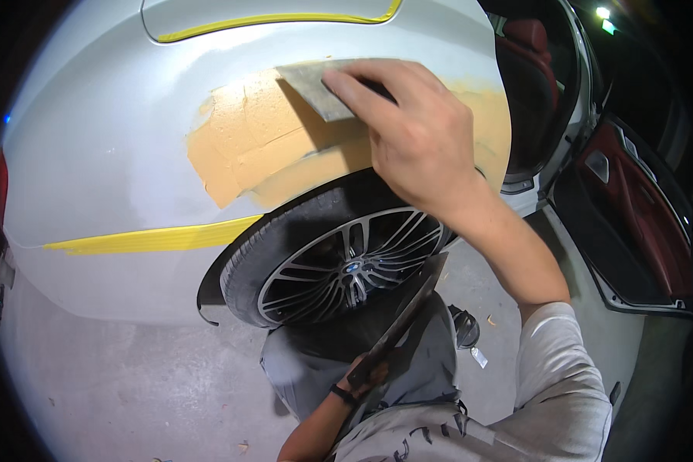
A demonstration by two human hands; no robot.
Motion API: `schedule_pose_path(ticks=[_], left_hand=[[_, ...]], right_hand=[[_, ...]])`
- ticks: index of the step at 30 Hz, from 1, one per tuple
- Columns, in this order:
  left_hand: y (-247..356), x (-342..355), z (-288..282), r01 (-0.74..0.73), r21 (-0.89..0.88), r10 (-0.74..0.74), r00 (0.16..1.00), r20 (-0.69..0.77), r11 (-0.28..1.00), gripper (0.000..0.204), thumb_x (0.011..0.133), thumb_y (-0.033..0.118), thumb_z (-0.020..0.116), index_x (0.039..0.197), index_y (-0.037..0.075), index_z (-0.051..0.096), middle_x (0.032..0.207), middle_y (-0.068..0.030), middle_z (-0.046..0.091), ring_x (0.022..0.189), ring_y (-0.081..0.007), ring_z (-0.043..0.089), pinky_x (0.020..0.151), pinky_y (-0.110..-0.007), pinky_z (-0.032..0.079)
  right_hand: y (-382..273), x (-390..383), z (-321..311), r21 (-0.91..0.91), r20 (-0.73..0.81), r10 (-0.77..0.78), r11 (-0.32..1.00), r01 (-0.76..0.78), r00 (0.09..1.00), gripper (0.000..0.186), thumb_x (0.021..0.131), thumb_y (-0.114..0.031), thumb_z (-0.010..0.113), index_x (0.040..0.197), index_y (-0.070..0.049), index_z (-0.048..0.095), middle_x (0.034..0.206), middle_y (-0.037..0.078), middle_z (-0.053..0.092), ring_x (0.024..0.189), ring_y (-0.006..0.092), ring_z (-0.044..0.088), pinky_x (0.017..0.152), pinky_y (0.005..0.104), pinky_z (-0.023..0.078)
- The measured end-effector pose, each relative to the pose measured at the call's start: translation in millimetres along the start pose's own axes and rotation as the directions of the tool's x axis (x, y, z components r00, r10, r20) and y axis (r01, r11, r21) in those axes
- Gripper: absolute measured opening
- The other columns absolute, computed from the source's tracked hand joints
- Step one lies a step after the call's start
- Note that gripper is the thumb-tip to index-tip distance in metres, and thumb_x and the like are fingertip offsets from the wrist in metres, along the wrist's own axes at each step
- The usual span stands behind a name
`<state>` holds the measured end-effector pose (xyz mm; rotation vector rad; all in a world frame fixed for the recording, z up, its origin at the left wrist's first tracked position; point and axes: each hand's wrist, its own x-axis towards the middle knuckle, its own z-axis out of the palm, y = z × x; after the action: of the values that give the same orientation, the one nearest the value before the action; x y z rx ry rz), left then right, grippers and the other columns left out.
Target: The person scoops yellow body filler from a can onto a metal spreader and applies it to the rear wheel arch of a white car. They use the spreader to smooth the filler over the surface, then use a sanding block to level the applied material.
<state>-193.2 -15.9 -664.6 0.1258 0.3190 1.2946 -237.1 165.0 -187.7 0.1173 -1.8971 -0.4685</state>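
Note:
In my right hand (423, 135) is a thin grey putty spreader (309, 91), pinched between thumb and fingers. Its blade is tilted over a patch of tan body filler (242, 138) on the car's rear fender, and a shadow falls beneath it. The filler lies above the wheel arch, with ridges and uneven edges. Low over my lap, my left hand (373, 373) grips a dark flat board (408, 312), seen nearly edge-on. Whether filler lies on the board's face is hidden.
The car's wheel (354, 266) stands right below the filler. Yellow masking tape (158, 237) runs along a body line, and more edges the panel above. At right a car door (631, 223) with red trim hangs open. A dark round object (464, 327) lies on the concrete floor.

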Motion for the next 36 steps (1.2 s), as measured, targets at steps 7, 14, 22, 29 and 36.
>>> schedule_pose_path(ticks=[7,14,22,29,36], left_hand=[[-4,-1,-7,0.015,-0.14,-0.009,0.999,0.041,0.99,0.05,0.107,0.017,0.056,0.149,-0.009,0.046,0.071,0.0051,0.05,0.056,-0.0066,0.048,0.05,-0.021,0.039],[0,-6,5,0.0,-0.037,0.001,1.0,0.029,0.999,0.048,0.108,0.02,0.054,0.147,-0.008,0.049,0.068,0.0061,0.048,0.055,-0.0054,0.046,0.05,-0.023,0.036],[42,-22,63,0.004,0.267,0.025,0.994,-0.105,0.964,0.042,0.107,0.02,0.058,0.142,-0.004,0.056,0.071,-0.0007,0.06,0.061,-0.011,0.058,0.057,-0.024,0.047],[163,-96,235,0.024,0.646,0.285,0.91,0.302,-0.763,0.041,0.085,0.01,0.075,0.123,0.004,0.064,0.082,-0.0135,0.072,0.078,-0.0282,0.073,0.07,-0.038,0.056],[218,-162,377,0.327,-0.263,0.089,0.763,0.641,-0.908,0.024,0.091,0.017,0.064,0.114,0.013,0.068,0.079,0.001,0.05,0.073,-0.0141,0.053,0.063,-0.027,0.042]], right_hand=[[0,-30,20,-0.043,0.034,-0.079,0.996,0.081,0.996,0.041,0.077,-0.006,0.069,0.117,-0.007,0.075,0.113,0.006,0.071,0.107,0.0269,0.068,0.087,0.0385,0.061],[-17,-85,15,0.048,0.024,-0.088,0.995,0.087,0.996,0.041,0.079,-0.012,0.074,0.119,-0.008,0.076,0.118,0.007,0.071,0.114,0.0271,0.067,0.1,0.0488,0.059],[-22,-123,-86,0.372,0.245,0.232,0.874,-0.313,0.941,0.051,0.067,0.005,0.062,0.115,0.002,0.076,0.084,0.013,0.068,0.077,0.0256,0.069,0.068,0.0369,0.059],[-19,-124,-136,0.434,0.694,0.088,0.741,-0.512,0.714,0.041,0.083,-0.012,0.075,0.124,-0.01,0.075,0.128,0.02,0.07,0.064,0.0291,0.071,0.057,0.0332,0.056],[-24,-74,-116,-0.137,0.512,0.378,0.923,-0.361,0.772,0.056,0.083,-0.006,0.077,0.135,-0.023,0.07,0.135,0.023,0.066,0.1,0.0401,0.074,0.075,0.0428,0.061]])
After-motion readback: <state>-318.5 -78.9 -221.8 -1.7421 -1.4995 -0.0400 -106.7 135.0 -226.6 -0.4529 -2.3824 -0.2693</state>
